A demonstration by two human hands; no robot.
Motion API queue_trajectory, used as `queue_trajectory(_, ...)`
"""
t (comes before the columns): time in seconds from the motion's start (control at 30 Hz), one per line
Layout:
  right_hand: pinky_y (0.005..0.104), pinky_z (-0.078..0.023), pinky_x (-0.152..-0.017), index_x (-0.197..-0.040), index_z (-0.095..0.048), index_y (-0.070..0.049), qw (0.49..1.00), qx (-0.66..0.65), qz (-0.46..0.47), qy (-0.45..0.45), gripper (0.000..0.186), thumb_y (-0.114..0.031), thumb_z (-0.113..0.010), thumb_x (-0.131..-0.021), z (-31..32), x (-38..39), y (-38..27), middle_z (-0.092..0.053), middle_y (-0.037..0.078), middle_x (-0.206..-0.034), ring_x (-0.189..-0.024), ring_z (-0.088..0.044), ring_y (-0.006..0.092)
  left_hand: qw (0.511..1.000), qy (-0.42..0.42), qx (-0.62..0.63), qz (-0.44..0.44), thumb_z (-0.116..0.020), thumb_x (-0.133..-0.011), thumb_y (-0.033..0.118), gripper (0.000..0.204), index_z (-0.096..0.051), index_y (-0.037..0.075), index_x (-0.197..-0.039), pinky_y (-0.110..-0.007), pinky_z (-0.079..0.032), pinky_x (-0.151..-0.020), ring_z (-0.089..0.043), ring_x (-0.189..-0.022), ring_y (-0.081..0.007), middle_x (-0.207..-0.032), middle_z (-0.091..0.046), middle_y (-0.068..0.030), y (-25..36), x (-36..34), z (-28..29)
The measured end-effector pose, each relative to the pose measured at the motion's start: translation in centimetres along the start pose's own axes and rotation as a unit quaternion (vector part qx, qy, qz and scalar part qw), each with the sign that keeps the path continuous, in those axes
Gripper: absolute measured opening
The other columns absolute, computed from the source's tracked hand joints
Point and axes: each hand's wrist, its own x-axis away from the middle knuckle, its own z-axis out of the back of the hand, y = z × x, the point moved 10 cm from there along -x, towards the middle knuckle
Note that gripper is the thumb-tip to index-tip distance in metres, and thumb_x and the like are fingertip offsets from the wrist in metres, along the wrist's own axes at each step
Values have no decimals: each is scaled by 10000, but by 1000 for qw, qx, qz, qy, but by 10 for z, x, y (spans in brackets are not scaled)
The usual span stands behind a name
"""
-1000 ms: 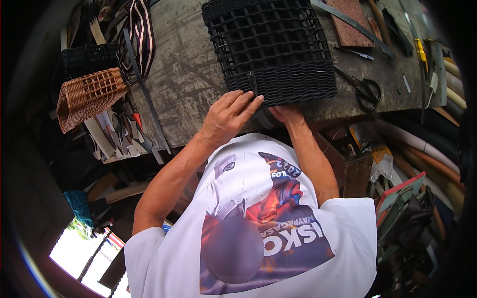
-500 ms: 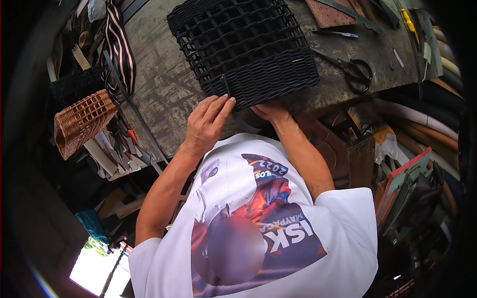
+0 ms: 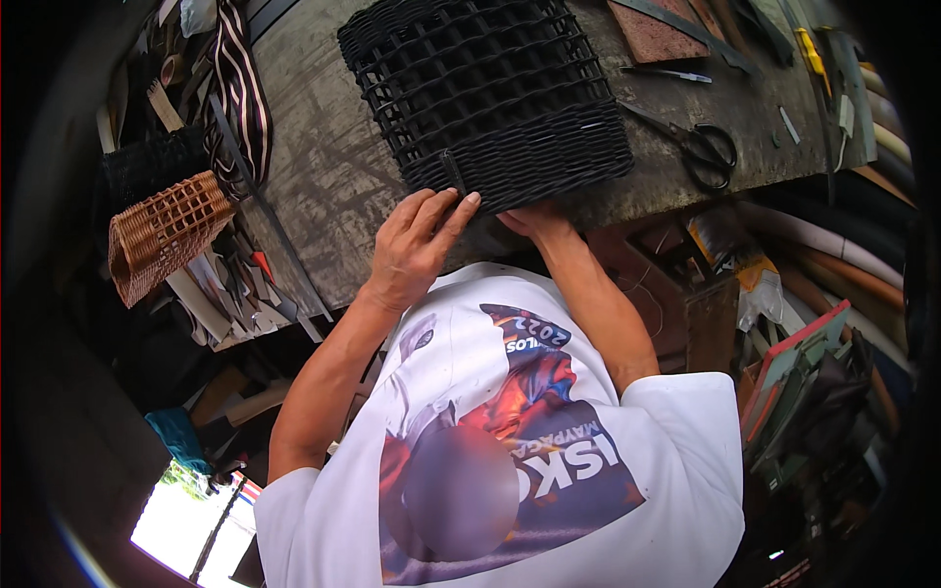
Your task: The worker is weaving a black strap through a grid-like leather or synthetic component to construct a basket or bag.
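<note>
A black woven basket (image 3: 490, 98) is laid on the worktop (image 3: 304, 118), close to the near edge. A short black strap (image 3: 450, 169) against its side is pinched at the lower end by the fingers of the left hand (image 3: 420, 235). The fingers of the right hand (image 3: 537, 220) are hidden beneath the basket's near edge; whether anything is gripped there cannot be told. Black-handled scissors (image 3: 708, 157) are set just beside the basket. Bold white lettering (image 3: 588, 470) is printed across the white shirt (image 3: 676, 446).

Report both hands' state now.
Left hand: touching edge of black woven rectangular basket; grip unclear.
Right hand: partly hidden by basket; open or closed unclear.
</note>
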Motion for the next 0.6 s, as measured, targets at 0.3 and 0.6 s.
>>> queue_trajectory(0.3, 306, -494, -955, -1157, -607, -61, 993, 120, -4, 14, 250, -46, -662, -914, 3, 4, -9, -628, 51, -1139, -1058, -594, 145, 999, 9, 30, 42, -682, -825, -30, 524, -650, 161, -1313, -397, -531, -908, -605, -1081, -294, -1235, -572, -145, -5, 7, -10)
queue_trajectory(0.6, 324, -502, -960, -1187, -633, -80, 993, 81, -81, 29, 289, -74, -697, -906, -10, 15, -7, -645, 44, -1196, -1109, -611, 159, 996, 31, 47, 64, -677, -824, -37, 532, -649, 176, -1310, -419, -490, -948, -539, -1136, -325, -1269, -537, -155, -9, 11, -12)
